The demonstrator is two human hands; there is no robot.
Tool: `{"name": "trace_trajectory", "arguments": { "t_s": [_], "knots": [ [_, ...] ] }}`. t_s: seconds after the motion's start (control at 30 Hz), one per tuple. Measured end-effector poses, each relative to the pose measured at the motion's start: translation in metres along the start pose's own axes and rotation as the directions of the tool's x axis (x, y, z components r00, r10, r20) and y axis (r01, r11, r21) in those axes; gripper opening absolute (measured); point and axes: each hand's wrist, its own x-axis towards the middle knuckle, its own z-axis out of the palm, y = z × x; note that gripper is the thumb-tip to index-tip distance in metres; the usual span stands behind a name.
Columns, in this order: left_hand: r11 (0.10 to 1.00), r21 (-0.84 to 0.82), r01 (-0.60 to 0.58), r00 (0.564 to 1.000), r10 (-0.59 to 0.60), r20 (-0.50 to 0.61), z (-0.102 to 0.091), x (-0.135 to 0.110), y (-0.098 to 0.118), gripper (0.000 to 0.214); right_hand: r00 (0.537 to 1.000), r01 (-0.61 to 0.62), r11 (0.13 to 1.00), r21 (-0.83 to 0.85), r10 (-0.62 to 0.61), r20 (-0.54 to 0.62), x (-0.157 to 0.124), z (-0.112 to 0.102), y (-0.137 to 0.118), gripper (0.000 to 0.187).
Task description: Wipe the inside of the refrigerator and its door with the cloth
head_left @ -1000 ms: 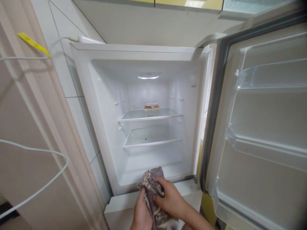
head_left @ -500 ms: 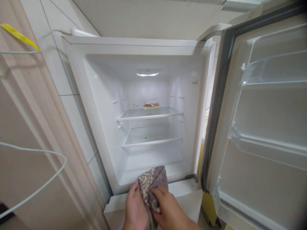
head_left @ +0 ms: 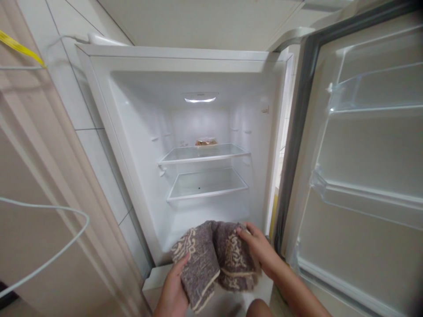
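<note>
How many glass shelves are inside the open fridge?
2: upper glass shelf, holding a small package, and lower glass shelf below it. The towel may hide more.

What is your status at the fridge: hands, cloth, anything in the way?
Left hand and right hand both grip the cloth, spread before the open fridge. One small packet on the upper shelf. Nothing between cloth and fridge.

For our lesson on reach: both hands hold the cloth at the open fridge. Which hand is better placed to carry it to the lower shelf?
Probably the right hand: it grips the cloth high, nearer the lower shelf; the left hand sits lower down.
</note>
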Motion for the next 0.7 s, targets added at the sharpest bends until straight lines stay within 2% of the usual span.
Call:
{"name": "trace_trajectory", "arguments": {
  "t_s": [0.07, 0.13, 0.2, 0.27, 0.3, 0.37, 0.43, 0.47, 0.53, 0.57, 0.6, 0.63, 0.67, 0.7],
  "knots": [
    [0.996, 0.039, -0.076, 0.997, 0.074, 0.032, -0.001, 0.0, -0.001, 0.052, 0.993, 0.055, 0.991, -0.118, -0.066, -0.098, 0.01, -0.003, -0.001, 0.036],
    [0.991, 0.045, -0.126, 0.987, 0.121, 0.108, 0.005, 0.001, -0.01, 0.057, 0.984, 0.091, 0.978, -0.188, -0.117, -0.133, 0.014, 0.007, -0.002, 0.035],
    [0.994, 0.01, -0.108, 0.971, 0.103, 0.217, 0.014, 0.002, -0.024, 0.058, 0.99, 0.124, 0.972, -0.199, -0.135, -0.044, 0.013, 0.028, -0.004, 0.036],
    [0.998, -0.041, -0.037, 0.954, 0.047, 0.297, 0.024, 0.003, -0.036, 0.055, 0.987, 0.102, 0.986, -0.129, -0.084, 0.14, 0.008, 0.049, -0.006, 0.04],
    [0.998, -0.068, -0.008, 0.951, 0.028, 0.309, 0.028, 0.004, -0.041, 0.055, 0.97, 0.055, 0.996, -0.067, -0.037, 0.24, 0.005, 0.058, -0.007, 0.042],
    [0.993, -0.119, 0.0, 0.965, 0.031, 0.262, 0.032, 0.006, -0.043, 0.049, 0.914, -0.082, 0.994, 0.066, 0.049, 0.402, 0.001, 0.067, -0.009, 0.045],
    [0.989, -0.142, -0.034, 0.985, 0.057, 0.162, 0.032, 0.01, -0.038, 0.042, 0.881, -0.166, 0.974, 0.155, 0.076, 0.466, 0.002, 0.065, -0.008, 0.046],
    [0.989, -0.135, -0.054, 0.99, 0.07, 0.119, 0.03, 0.012, -0.032, 0.041, 0.888, -0.175, 0.968, 0.182, 0.076, 0.454, 0.003, 0.062, -0.008, 0.047],
    [0.987, -0.084, -0.138, 0.989, 0.143, 0.046, 0.026, 0.019, -0.017, 0.045, 0.936, -0.149, 0.967, 0.206, 0.07, 0.346, 0.009, 0.051, -0.004, 0.048],
    [0.974, -0.033, -0.223, 0.975, 0.223, 0.01, 0.024, 0.024, -0.008, 0.048, 0.959, -0.13, 0.97, 0.207, 0.07, 0.274, 0.012, 0.046, -0.001, 0.048],
    [0.941, 0.053, -0.333, 0.942, 0.335, -0.025, 0.022, 0.03, 0.001, 0.051, 0.974, -0.12, 0.971, 0.206, 0.075, 0.213, 0.015, 0.041, 0.002, 0.048],
    [0.875, 0.183, -0.448, 0.886, 0.462, -0.043, 0.019, 0.036, 0.01, 0.053, 0.982, -0.118, 0.972, 0.205, 0.084, 0.168, 0.018, 0.036, 0.007, 0.048],
    [0.762, 0.347, -0.546, 0.809, 0.588, -0.017, 0.017, 0.044, 0.019, 0.054, 0.986, -0.119, 0.972, 0.204, 0.092, 0.14, 0.02, 0.033, 0.012, 0.047],
    [0.595, 0.516, -0.617, 0.723, 0.687, 0.073, 0.015, 0.051, 0.025, 0.054, 0.988, -0.123, 0.971, 0.206, 0.099, 0.121, 0.022, 0.03, 0.018, 0.047]
  ]
}}
